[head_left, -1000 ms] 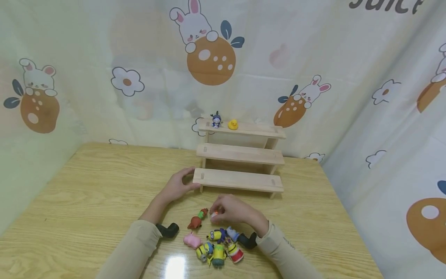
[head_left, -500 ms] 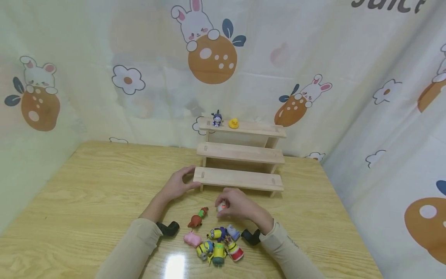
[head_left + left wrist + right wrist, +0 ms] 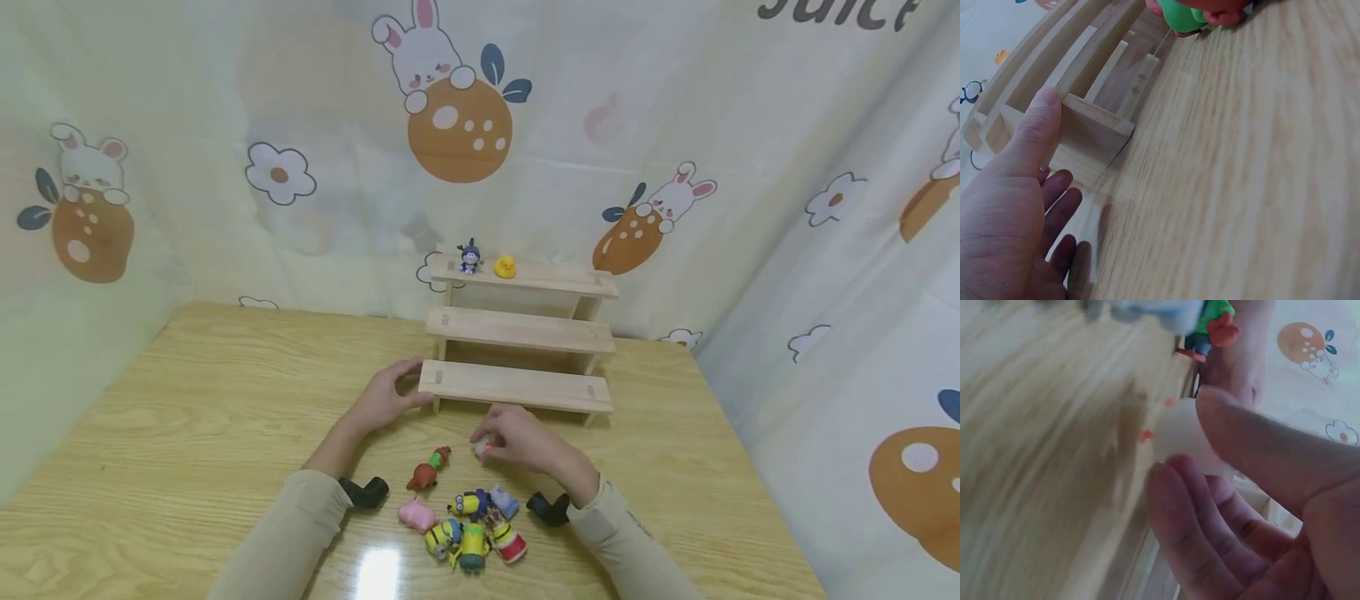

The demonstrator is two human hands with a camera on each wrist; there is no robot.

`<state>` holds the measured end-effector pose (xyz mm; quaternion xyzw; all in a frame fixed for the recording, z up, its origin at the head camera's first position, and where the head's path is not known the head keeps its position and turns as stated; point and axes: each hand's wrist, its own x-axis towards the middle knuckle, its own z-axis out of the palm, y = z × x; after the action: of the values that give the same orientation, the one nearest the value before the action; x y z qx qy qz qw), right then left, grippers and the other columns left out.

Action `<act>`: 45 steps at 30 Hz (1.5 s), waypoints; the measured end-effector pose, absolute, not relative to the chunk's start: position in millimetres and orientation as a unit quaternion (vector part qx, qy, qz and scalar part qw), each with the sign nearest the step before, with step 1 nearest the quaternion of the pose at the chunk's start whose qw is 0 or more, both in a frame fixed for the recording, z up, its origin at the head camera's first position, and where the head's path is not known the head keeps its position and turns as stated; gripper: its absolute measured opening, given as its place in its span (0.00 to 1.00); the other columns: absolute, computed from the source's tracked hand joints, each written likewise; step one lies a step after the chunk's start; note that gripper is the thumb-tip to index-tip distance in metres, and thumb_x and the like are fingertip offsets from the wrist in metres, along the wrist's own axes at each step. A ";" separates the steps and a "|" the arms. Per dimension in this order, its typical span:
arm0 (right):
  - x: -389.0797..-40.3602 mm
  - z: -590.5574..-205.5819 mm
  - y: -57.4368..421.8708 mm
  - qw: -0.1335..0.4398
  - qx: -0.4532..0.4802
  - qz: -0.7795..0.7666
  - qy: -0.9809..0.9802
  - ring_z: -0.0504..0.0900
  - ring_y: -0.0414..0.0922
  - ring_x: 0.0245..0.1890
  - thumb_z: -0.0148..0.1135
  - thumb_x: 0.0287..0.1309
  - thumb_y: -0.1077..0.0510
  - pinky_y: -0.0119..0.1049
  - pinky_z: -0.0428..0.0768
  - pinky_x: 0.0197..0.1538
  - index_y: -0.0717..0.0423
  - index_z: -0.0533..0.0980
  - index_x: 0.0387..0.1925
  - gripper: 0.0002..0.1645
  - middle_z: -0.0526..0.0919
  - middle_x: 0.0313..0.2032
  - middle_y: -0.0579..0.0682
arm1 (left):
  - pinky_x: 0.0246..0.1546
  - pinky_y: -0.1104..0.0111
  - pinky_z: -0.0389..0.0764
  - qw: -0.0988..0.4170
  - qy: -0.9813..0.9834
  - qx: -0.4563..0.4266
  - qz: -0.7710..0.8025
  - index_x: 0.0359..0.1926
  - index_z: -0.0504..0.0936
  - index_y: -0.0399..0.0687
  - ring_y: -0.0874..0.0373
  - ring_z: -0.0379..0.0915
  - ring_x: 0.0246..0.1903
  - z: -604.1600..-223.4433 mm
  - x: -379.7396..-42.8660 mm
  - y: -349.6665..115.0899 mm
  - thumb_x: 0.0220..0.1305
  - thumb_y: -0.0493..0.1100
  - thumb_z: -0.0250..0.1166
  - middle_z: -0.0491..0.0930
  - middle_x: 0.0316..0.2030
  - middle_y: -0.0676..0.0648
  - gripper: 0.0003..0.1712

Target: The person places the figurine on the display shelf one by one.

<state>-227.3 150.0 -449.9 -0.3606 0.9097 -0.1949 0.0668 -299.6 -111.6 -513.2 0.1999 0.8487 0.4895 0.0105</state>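
My left hand (image 3: 382, 398) grips the left end of the lowest step of a three-tier wooden shelf (image 3: 517, 385), thumb at its front corner. In the left wrist view, the left hand's (image 3: 1010, 206) other fingers hang loosely beside the end panel. Between thumb and fingertips my right hand (image 3: 522, 439) pinches a small white toy figure (image 3: 1182, 434) with orange bits, close in front of the lowest step. Its face is hidden. A blue-haired figurine (image 3: 469, 258) and a yellow toy duck (image 3: 505, 267) stand on the top step.
Near me lie minion figures (image 3: 473, 546), a pink pig toy (image 3: 417, 515), a grey-blue toy (image 3: 505, 502) and a red-brown figure with green clothing (image 3: 425, 476). Black wrist mounts (image 3: 549, 508) extend near the toys. A printed curtain (image 3: 337, 225) hangs behind the table (image 3: 247, 392).
My right hand has moved right and slightly away from me with the white toy, to just before the lowest step. The left hand stays at the shelf's end.
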 end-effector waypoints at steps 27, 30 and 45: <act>-219.5 -448.6 139.0 -0.003 -0.326 -0.160 0.932 0.82 0.41 0.29 0.67 0.55 0.58 0.30 0.80 0.33 0.58 0.83 0.39 0.10 0.84 0.34 0.50 | 0.70 0.50 0.55 0.009 0.856 0.193 0.479 0.69 0.63 0.43 0.44 0.58 0.68 -514.2 -301.7 -111.1 0.52 0.58 0.70 0.71 0.63 0.43 0.47; -220.1 -447.2 139.9 0.002 -0.321 -0.168 0.932 0.84 0.43 0.31 0.67 0.55 0.59 0.32 0.81 0.34 0.59 0.83 0.38 0.09 0.86 0.34 0.51 | 0.70 0.50 0.55 0.006 0.857 0.196 0.477 0.69 0.63 0.42 0.44 0.58 0.68 -515.7 -301.6 -111.6 0.52 0.58 0.70 0.71 0.63 0.43 0.48; -219.8 -449.9 138.2 -0.017 -0.311 -0.147 0.939 0.83 0.40 0.30 0.69 0.53 0.59 0.29 0.80 0.32 0.57 0.83 0.35 0.07 0.84 0.33 0.49 | 0.70 0.50 0.57 0.006 0.852 0.198 0.485 0.68 0.63 0.42 0.44 0.59 0.67 -515.5 -299.4 -110.6 0.53 0.57 0.70 0.72 0.62 0.43 0.47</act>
<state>-219.8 138.2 -449.9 -0.3107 0.9389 -0.1469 -0.0172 -299.4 -110.6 -515.5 0.1984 0.8520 0.4845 0.0057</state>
